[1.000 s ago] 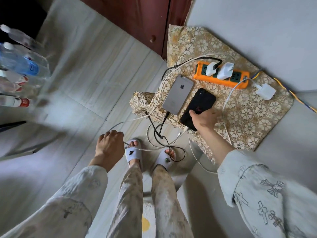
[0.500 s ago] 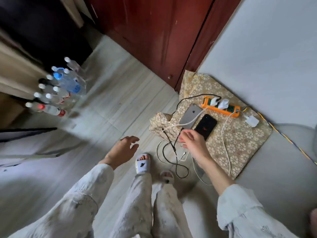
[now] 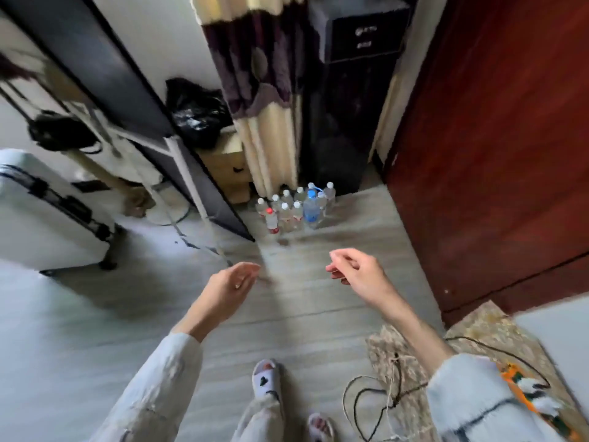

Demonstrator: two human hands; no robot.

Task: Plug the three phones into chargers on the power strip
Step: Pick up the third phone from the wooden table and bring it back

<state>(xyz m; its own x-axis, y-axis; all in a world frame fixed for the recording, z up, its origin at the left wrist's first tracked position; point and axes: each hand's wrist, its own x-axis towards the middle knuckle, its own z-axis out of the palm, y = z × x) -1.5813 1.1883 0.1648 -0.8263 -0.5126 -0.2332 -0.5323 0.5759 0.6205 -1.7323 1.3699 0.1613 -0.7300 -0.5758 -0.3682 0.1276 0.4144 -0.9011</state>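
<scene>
— Where are the phones?

— Out of sight. The right sleeve (image 3: 471,397) covers most of the patterned cloth (image 3: 487,330) on the floor; only the orange power strip (image 3: 522,393) with white chargers (image 3: 538,393) plugged in, and the dark cable (image 3: 366,397) looping off the cloth, show.

— And the hands?

— Both lifted over the floor, well apart. The left hand (image 3: 231,282) hangs loosely curled and holds nothing; the right hand (image 3: 357,271) looks the same, though blur makes its fingertips hard to read.

— How would a phone handle?

— Probably rigid, slick and smooth-backed: take it by the long edges. The cable is limp, so the grip belongs on the stiff plug end, not the cord.
</scene>
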